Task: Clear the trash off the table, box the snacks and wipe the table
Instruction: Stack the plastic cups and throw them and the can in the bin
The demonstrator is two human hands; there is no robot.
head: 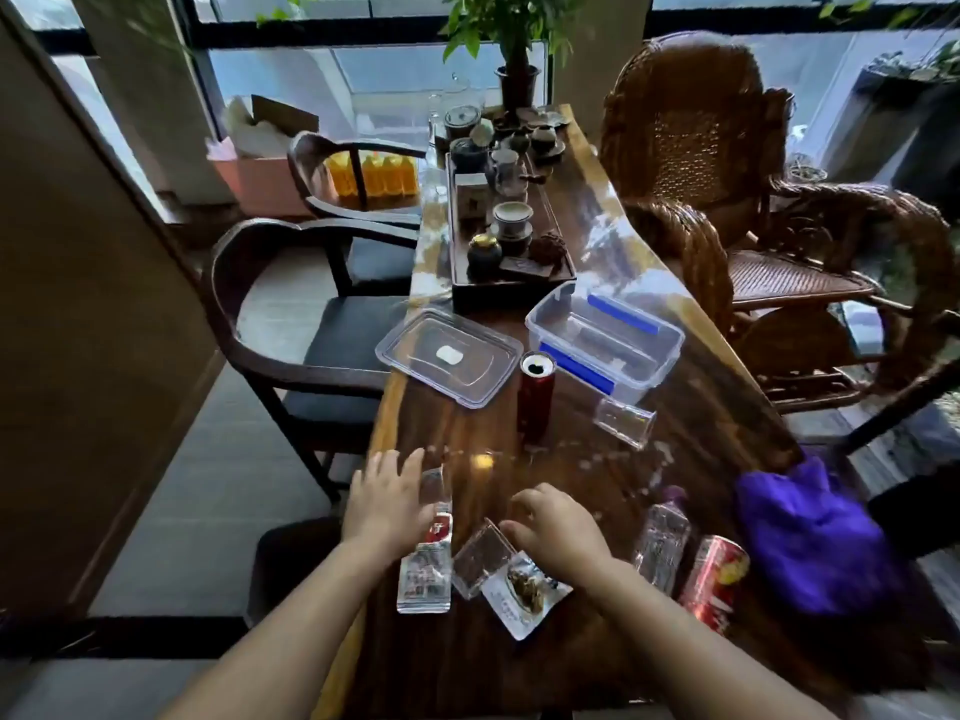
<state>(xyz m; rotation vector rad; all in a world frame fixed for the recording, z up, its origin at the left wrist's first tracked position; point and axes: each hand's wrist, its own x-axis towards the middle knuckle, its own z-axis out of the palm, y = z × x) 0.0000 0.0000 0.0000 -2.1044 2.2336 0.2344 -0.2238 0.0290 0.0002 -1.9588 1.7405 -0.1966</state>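
Head view: both hands come down on three small snack packets at the near end of the dark wooden table.

The left hand lies open, its fingers nearly straight beside the clear top of the long red-and-white foil sachet. The right hand curls its fingers at the upper corner of the dark square clear-film packet, but the knuckles hide whether it has a grip. The white packet with brown contents lies touching that one. All three look light, thin and slick, likely to crinkle, and are best pinched at a sealed edge. The clear plastic box with blue clips stands open farther up the table.
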